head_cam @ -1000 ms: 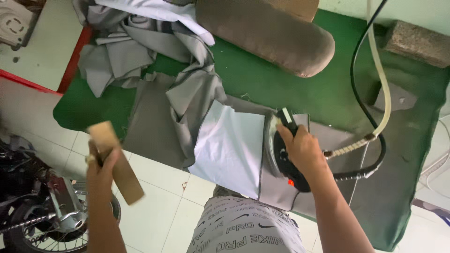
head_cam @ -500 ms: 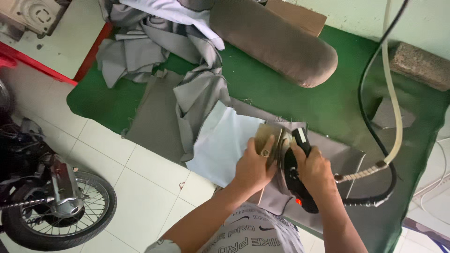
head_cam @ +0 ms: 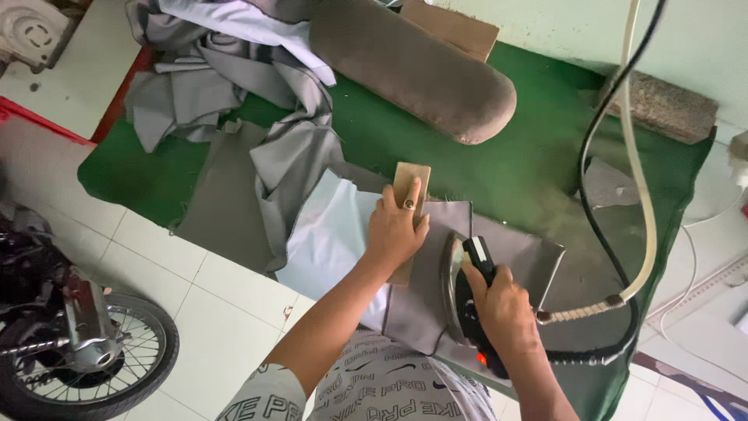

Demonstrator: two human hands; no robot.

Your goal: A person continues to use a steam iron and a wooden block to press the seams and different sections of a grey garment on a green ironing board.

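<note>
Across the middle of the frame runs the green-covered desk (head_cam: 538,164), its surface the largest element. Along its upper centre lies a long grey padded roll (head_cam: 413,66), with heaped grey fabric (head_cam: 226,70) in the upper left. At the lower left, on the tiled floor, stands a motorcycle wheel (head_cam: 86,351). Near the frame's centre, a grey garment piece (head_cam: 436,288) with pale lining (head_cam: 331,234) lies flat on the desk. Just right of centre, the right hand (head_cam: 502,312) has its grip closed round the handle of a steam iron (head_cam: 463,292), which rests on the garment; a black cable and pale hose (head_cam: 631,195) rise from it at the right. The left hand (head_cam: 397,230) presses a wooden block (head_cam: 411,183) flat on the garment, fingers spread over it, just beside the iron.
</note>
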